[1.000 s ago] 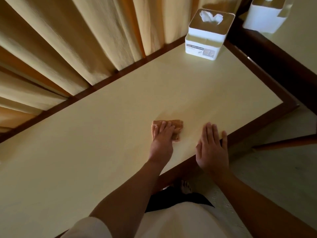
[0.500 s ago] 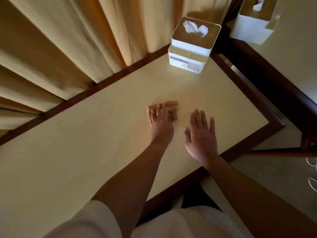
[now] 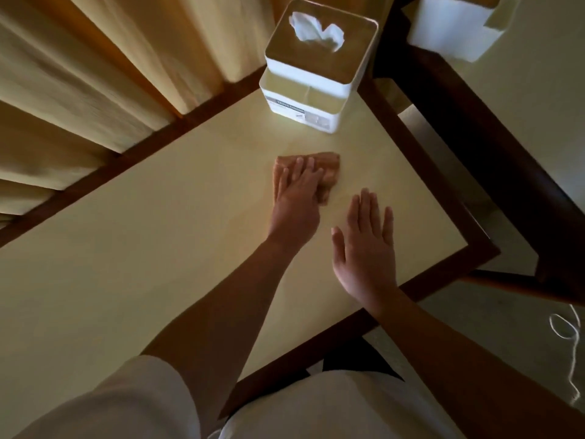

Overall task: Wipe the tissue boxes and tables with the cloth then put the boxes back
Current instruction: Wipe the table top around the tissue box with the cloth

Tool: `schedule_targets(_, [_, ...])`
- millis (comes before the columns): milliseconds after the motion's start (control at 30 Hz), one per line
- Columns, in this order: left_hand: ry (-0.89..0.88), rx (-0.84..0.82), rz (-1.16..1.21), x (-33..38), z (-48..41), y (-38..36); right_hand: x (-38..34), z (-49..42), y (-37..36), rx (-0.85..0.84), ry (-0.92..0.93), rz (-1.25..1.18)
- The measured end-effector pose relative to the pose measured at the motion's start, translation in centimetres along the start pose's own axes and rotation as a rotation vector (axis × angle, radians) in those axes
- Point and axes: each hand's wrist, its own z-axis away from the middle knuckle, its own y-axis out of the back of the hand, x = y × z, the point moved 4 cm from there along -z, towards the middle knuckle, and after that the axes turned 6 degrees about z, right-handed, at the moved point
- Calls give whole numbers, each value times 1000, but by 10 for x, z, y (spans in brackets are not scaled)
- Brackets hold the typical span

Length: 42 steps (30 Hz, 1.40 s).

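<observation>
Hanging along the far left, pleated yellow curtains [image 3: 95, 74] fall behind a cream-topped table [image 3: 126, 248] with a dark wooden rim. Toward the middle of that top, the left hand [image 3: 296, 204] lies palm down, its straight fingers pressing on a folded orange-brown cloth [image 3: 330, 167]. The cloth lies flat on the table, its right edge and far corner showing past the fingers. Beyond the cloth, at the table's far corner, a white tissue box [image 3: 316, 83] stands upright with a tissue poking from its tan lid, apart from the cloth. Just right of the left hand, the right hand [image 3: 367, 248] lies palm down on the bare tabletop, fingers straight and slightly spread, holding nothing. Farther right, across a dark gap, a second white tissue box [image 3: 452, 30] sits on a neighbouring table [image 3: 554, 90], cut off by the top edge of the view.
</observation>
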Motion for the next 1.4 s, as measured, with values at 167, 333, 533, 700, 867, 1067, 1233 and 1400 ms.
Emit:
schedule_targets(167, [-212,-159,-107,49,5,-34,33,18,6,-69,-83,68])
schedule_targets(333, [-271,-174,-100,85,-34,-59,62,45,4,-124,-162,88])
schedule_targets(533, [-544,-400,-86,123,-8,-92,71,71,9,-104,-373,58])
schedule_targets(700, [-525,-363,-79,127,5,-98,80,81,8,-129,-429,-8])
schedule_targets(867, [-480,-275,-49,104,27,-82,86,87,8,-137,-363,-18])
schedule_targets(1067, [-354,-264,-64,65,76,-52,62,89,12,-149,-154,-25])
schedule_targets(1233, [-229,-250,-113,21,111,-23,18,102,10,-149,21,-48])
schedule_targets(1400, [-59,-201,-94,-22,153,8,-27,114,5,-123,232,-67])
